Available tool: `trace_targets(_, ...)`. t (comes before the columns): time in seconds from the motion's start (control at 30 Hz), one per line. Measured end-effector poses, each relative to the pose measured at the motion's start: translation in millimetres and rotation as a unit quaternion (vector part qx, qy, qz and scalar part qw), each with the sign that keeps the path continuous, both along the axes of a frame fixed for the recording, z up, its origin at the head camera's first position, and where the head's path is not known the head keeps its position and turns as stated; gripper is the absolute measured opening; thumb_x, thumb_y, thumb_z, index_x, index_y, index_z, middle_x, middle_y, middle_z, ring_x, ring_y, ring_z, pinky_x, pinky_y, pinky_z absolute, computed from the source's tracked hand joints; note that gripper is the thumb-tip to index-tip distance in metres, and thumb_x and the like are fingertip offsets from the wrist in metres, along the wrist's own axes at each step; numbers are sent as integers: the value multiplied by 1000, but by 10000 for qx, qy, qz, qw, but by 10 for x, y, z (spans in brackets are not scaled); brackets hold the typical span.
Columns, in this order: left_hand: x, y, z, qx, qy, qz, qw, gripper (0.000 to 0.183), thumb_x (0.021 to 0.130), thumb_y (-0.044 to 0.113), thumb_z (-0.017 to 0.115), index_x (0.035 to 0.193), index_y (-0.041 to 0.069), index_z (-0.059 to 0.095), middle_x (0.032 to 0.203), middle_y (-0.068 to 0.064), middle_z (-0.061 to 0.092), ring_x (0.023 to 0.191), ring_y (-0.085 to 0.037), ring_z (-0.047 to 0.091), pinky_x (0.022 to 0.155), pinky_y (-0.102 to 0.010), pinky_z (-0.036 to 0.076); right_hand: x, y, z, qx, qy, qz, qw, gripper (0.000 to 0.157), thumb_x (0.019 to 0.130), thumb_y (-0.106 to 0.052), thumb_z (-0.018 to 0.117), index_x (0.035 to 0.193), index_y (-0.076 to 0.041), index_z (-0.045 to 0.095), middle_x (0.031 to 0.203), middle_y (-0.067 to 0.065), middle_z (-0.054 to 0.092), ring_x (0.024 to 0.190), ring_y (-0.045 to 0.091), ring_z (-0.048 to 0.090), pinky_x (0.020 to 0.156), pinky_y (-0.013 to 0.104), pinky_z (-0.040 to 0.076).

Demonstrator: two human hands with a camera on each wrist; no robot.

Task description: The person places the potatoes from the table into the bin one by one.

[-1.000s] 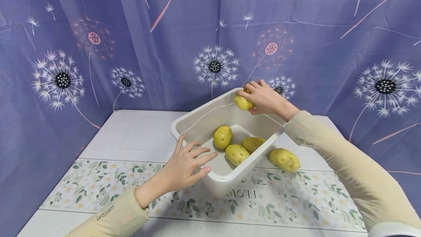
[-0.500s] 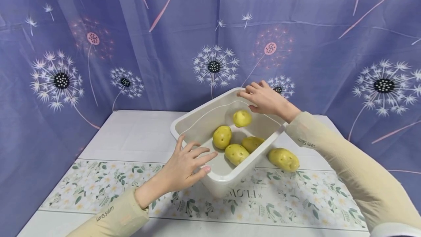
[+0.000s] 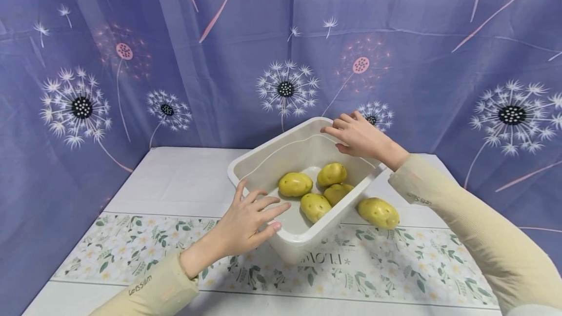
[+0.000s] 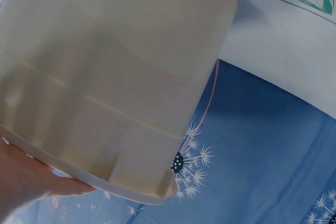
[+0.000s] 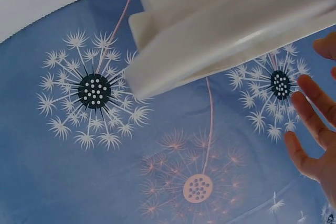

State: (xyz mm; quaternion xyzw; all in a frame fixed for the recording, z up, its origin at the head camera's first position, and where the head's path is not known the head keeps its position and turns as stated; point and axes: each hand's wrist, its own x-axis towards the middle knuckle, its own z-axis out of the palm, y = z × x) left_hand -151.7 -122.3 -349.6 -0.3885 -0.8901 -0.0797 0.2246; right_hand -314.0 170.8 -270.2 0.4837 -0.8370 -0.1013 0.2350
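A deep white plastic bin stands at an angle on the table, with several yellow potatoes on its floor. Over the bin's near left rim my left hand lies with fingers spread and touches the edge; the left wrist view has the bin's outer wall with that hand under the rim. Above the far right corner hovers my right hand, fingers loosely bent and nothing between them. In the right wrist view its fingers are spread apart from the bin's rim. One more potato rests on the table right of the bin.
Beneath the bin runs a floral strip on the white table covering. A purple-blue curtain with dandelion prints hangs close behind the table and along both sides.
My right hand let go of a potato, which fell into the bin and now lies beside the others; one potato there turned. The right hand shifted slightly right. My left hand stayed put.
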Motion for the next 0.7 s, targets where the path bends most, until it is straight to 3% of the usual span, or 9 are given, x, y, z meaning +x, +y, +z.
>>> trace_targets(0.7, -15, 4, -16, 26, 90, -17, 10000, 44, 95, 44, 23, 126, 28, 51, 116, 4, 60, 110, -20, 47, 99, -65, 15, 209, 132, -30, -476, 93, 347, 9982, 43, 75, -15, 66, 116, -13, 55, 97, 7, 63, 87, 25, 52, 68, 39, 36)
